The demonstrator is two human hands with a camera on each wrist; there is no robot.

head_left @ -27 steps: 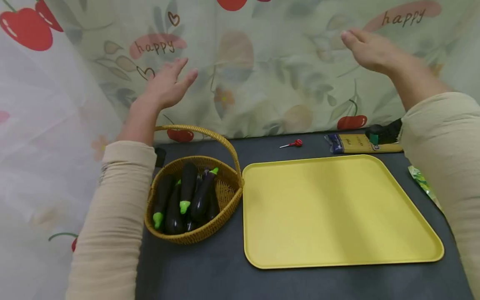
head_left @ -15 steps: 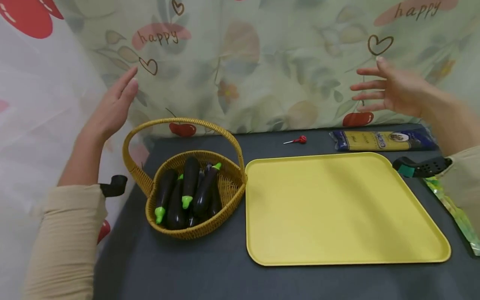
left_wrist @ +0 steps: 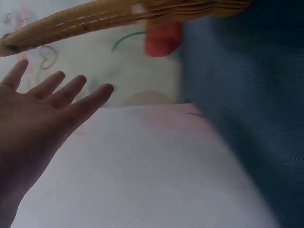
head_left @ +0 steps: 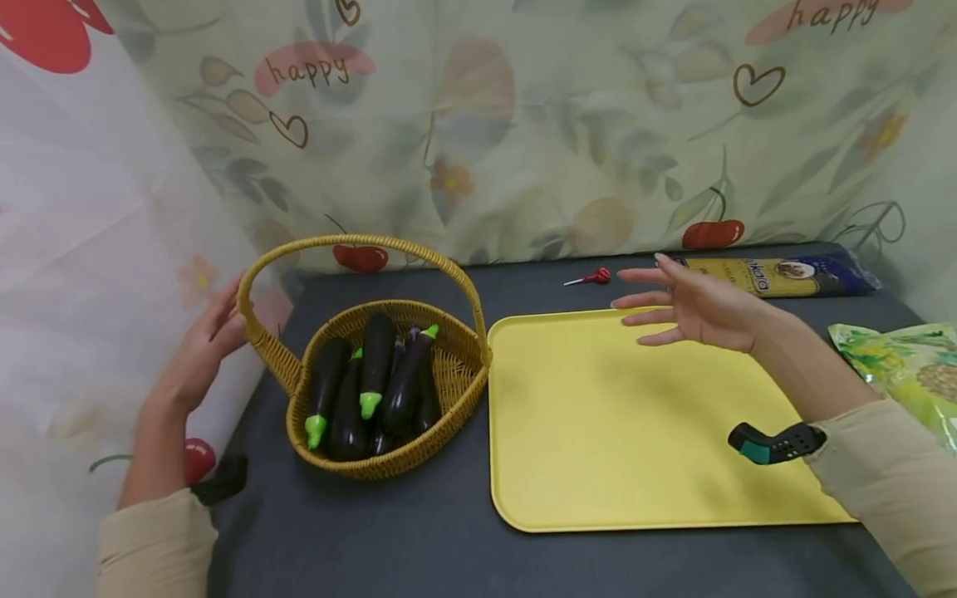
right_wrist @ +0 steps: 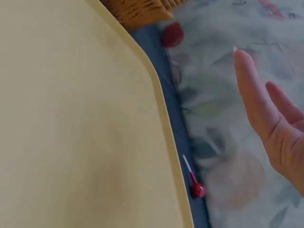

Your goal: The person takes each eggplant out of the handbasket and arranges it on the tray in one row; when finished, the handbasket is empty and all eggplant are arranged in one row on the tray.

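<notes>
Basket (head_left: 432,449) of eggplants (head_left: 404,390) stands on counter (head_left: 359,531), beside tray (head_left: 583,415). Left hand (head_left: 198,357) and right hand (head_left: 706,307): fingers (left_wrist: 90,101) spread, holding nothing. Caution: left-hand contact with the nearby handle (head_left: 404,246) could tip the basket.

Eggplants (head_left: 380,357): near-black, bright green tips. Basket (head_left: 454,378): golden-brown weave. Tray (head_left: 598,423): plain yellow. Tabletop (head_left: 374,531): dark grey. Curtain (head_left: 538,158): pale, red cherry print.

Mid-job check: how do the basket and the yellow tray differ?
The basket is woven and deep, with an arched handle; the yellow tray is smooth and shallow. The basket's outline is rounded and smaller; the yellow tray's is broad and rectangular. The basket holds eggplants; the yellow tray shows none on it. Both sit on the dark table.
</notes>
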